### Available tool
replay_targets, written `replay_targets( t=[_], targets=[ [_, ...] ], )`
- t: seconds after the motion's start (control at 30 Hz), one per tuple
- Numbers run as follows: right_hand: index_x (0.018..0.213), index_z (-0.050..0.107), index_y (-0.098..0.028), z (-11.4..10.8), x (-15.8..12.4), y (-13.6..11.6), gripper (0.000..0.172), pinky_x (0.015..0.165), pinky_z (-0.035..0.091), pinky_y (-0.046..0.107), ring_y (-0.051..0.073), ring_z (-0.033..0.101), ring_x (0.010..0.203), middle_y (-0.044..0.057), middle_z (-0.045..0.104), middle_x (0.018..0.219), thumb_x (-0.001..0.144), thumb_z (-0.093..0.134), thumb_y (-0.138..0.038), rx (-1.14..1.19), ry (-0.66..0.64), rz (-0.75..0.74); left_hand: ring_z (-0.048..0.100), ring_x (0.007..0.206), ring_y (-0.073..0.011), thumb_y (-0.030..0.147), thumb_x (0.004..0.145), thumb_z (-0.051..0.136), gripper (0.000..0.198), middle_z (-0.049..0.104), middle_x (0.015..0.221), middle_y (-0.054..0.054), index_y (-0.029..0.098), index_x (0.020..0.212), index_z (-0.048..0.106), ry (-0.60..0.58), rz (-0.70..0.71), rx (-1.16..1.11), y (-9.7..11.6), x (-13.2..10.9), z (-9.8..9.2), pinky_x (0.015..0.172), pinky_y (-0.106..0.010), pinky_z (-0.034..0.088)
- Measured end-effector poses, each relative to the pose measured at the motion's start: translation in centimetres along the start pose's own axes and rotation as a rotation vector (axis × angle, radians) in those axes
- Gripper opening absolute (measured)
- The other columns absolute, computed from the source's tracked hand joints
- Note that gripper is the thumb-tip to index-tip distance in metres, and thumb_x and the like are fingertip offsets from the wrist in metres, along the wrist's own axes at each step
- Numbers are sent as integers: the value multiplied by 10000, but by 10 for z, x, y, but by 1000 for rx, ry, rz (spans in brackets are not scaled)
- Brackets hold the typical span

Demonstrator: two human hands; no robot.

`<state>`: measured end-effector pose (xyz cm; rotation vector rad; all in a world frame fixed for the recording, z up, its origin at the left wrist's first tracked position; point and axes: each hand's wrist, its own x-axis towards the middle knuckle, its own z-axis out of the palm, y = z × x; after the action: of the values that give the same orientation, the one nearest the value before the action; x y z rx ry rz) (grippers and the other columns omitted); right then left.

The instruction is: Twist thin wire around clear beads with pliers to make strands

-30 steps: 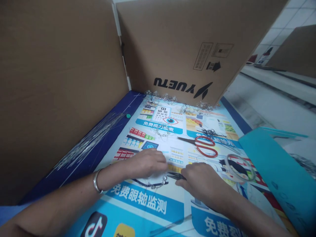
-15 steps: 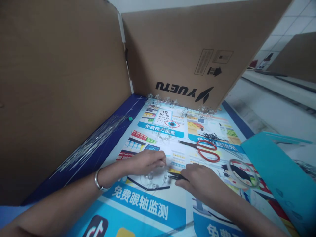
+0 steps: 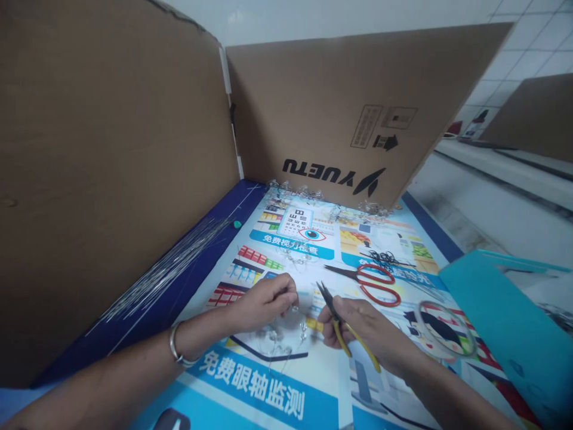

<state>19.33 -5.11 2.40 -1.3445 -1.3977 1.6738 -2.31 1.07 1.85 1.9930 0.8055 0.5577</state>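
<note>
Yellow-handled pliers [image 3: 336, 318] in RH [image 3: 364, 319], gap to LH [image 3: 271, 301]

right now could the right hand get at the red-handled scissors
Probably yes: the red-handled scissors lie just beyond the right hand, with nothing seen on top. That hand holds yellow-handled pliers, though, so it would likely have to set them down first.
</note>
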Motion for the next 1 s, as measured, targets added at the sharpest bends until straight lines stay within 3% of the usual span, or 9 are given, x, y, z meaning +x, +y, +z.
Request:
replay_targets(
  t=[0.17,0.27,0.4,0.53,0.7,0.83,1.0],
  targets=[
    [758,564,-134,-2,0,6,375,561,417,247,112,529,567,27,585,654,795,512,-504,87,-60,37,454,544,-96,213,850,388,143,504,628,33,171,767,497,134,-63,-22,4,-2,6,529,-201,352],
    [748,549,-145,-2,1,5,331,560,407,242,109,508,573,9,563,650,802,502,-468,27,10,17,453,522,-90,206,836,399,139,524,642,35,173,758,510,181,-108,-34,3,-2,12,514,-199,348],
    [714,558,-171,9,-1,1,265,605,384,251,139,519,661,12,575,694,834,448,-379,-518,138,-116,443,468,-98,203,828,399,137,470,521,64,184,750,510,190,-163,-87,-3,-1,20,499,-205,353],
    [869,587,-183,32,-14,3,218,678,390,313,227,546,803,71,612,854,782,526,-373,-1090,277,-153,437,438,-101,202,831,388,143,454,477,75,187,744,500,191,-188,-103,-7,-1,22,492,-210,355],
    [899,598,-173,51,-23,21,170,591,362,297,240,553,736,91,612,822,740,542,-192,-1460,112,-156,445,434,-101,218,834,401,133,455,460,79,192,743,495,212,-189,-55,-10,0,21,480,-207,341],
    [909,590,-157,49,-17,29,246,561,326,282,235,555,743,103,605,840,722,465,-60,-1499,61,-146,452,436,-104,211,829,406,128,453,455,79,192,734,490,203,-193,-40,-11,1,20,489,-210,350],
    [854,554,-169,33,-20,12,206,595,340,257,185,557,729,60,613,798,791,373,-92,-1186,81,-42,454,440,-105,199,821,405,121,461,460,77,192,733,488,221,-185,-29,-13,2,20,486,-208,353]
  ],
)
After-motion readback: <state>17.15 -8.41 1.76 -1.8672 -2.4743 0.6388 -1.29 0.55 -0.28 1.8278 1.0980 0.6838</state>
